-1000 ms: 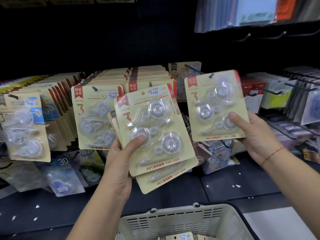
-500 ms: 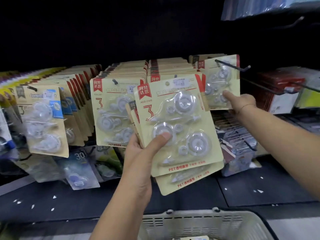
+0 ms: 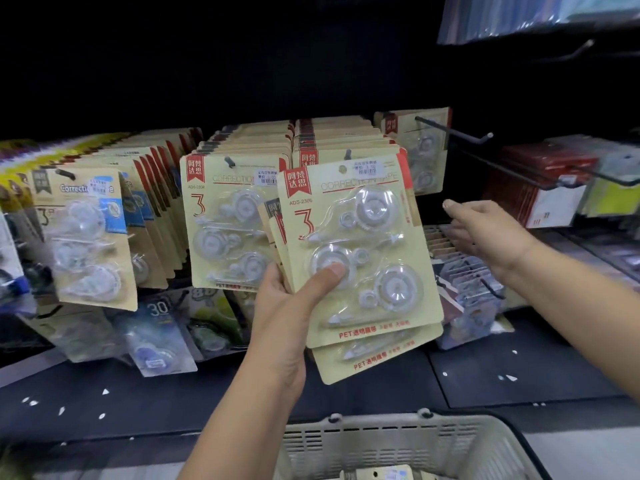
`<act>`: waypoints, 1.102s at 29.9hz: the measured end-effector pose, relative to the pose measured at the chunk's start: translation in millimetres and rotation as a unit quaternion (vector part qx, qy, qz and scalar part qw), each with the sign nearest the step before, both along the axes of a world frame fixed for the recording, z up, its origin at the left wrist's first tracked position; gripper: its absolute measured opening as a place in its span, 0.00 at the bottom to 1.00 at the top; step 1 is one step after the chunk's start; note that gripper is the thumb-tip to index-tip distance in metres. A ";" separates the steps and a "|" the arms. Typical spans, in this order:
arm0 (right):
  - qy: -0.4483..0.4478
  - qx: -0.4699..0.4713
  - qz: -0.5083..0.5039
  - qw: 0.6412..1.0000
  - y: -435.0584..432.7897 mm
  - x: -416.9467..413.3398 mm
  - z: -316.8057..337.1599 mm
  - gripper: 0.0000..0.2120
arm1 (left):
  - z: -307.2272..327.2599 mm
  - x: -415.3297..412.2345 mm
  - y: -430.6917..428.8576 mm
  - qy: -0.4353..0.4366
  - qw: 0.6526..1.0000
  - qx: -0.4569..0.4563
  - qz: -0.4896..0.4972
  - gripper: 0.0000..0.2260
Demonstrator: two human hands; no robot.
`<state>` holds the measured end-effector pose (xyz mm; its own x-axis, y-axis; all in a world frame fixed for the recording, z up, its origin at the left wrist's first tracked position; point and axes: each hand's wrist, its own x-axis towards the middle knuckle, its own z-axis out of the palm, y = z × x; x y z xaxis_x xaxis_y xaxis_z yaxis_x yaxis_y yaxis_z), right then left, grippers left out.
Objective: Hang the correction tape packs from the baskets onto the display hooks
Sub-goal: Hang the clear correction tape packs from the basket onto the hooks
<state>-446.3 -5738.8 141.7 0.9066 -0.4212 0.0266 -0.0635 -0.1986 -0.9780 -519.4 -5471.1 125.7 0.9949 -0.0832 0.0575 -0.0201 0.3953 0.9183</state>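
Head view: my left hand [image 3: 277, 327] grips a fanned stack of correction tape packs [image 3: 360, 251], thumb pressed on the front blister. Their long axis stands upright, tops leaning a little left, print facing me. How many lie behind the front card I cannot tell. My right hand [image 3: 491, 233] holds nothing, its fingers [image 3: 457, 206] loosely spread just below a blurred hung pack [image 3: 426, 157] on a hook [image 3: 453, 133]. The basket [image 3: 398, 441] is cut off below.
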 end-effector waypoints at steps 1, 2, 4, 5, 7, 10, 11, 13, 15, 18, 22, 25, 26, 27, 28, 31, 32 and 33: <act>-0.019 0.010 0.028 0.999 10.1 -27.2 1.9 0.15 | -0.4 -0.8 -1.0 0.002 1.000 0.000 0.002 0.28; -0.035 0.029 0.050 0.998 20.8 -53.8 3.4 0.14 | -0.9 -2.3 -2.1 0.005 1.000 -0.001 0.001 0.28; -0.055 0.066 0.093 0.992 42.8 -96.6 6.2 0.22 | -2.3 -6.0 -4.9 0.010 1.000 -0.003 -0.001 0.27; -0.056 0.071 0.112 0.990 52.7 -112.1 6.5 0.26 | -3.1 -8.3 -6.6 0.013 1.000 -0.004 -0.001 0.27; -0.051 0.071 0.133 0.987 69.8 -131.1 5.4 0.30 | -3.9 -12.9 -10.5 0.016 1.000 -0.005 0.000 0.26; -0.045 0.071 0.117 0.990 84.6 -139.5 -3.4 0.30 | -4.9 -17.5 -14.3 0.022 1.000 -0.007 0.002 0.27; -0.041 0.075 0.100 0.991 87.7 -140.3 -6.8 0.28 | -4.9 -18.9 -14.9 0.027 1.000 -0.005 0.001 0.27; -0.035 0.076 0.070 0.994 90.8 -141.0 -14.9 0.23 | -5.4 -21.7 -15.2 0.035 0.999 0.003 -0.001 0.29; -0.036 0.080 0.056 0.995 90.0 -141.6 -20.0 0.21 | -7.1 -24.1 -15.8 0.040 0.999 0.002 0.001 0.30; -0.057 0.138 0.040 0.988 81.5 -138.9 -21.2 0.20 | -10.3 -26.4 -14.8 0.046 0.999 -0.025 0.005 0.24; -0.111 0.177 0.037 0.977 71.2 -137.8 -7.6 0.21 | -10.5 -26.4 -9.2 0.042 0.999 -0.018 0.005 0.20; -0.161 0.142 0.008 0.977 58.2 -136.5 7.2 0.18 | -5.2 -23.8 -2.3 0.014 0.999 0.008 0.041 0.20; -0.176 0.132 0.000 0.976 51.0 -134.7 10.5 0.17 | -3.4 -22.6 0.7 0.007 0.998 0.015 0.057 0.20; -0.186 0.119 -0.009 0.975 42.4 -131.9 12.3 0.15 | -1.8 -21.7 3.6 0.001 0.997 0.021 0.071 0.20; -0.189 0.105 -0.020 0.976 33.0 -128.6 13.4 0.12 | -0.4 -21.0 6.3 -0.006 0.996 0.026 0.084 0.20; -0.182 0.076 -0.048 0.979 7.8 -117.3 13.1 0.03 | 2.0 -19.6 11.2 -0.019 0.992 0.044 0.118 0.20; -0.177 0.067 -0.053 0.981 1.8 -113.8 12.7 0.01 | 2.3 -19.6 11.5 -0.021 0.991 0.049 0.124 0.20; -0.170 0.056 -0.057 0.982 -2.9 -110.5 12.8 0.02 | 2.2 -19.4 11.0 -0.021 0.990 0.053 0.128 0.19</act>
<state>-556.8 -5741.7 154.5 0.8003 -0.5367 0.2675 0.2548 -0.0995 -0.9619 -538.8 -5460.1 128.0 0.9811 0.1637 0.1027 -0.1454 0.2748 0.9504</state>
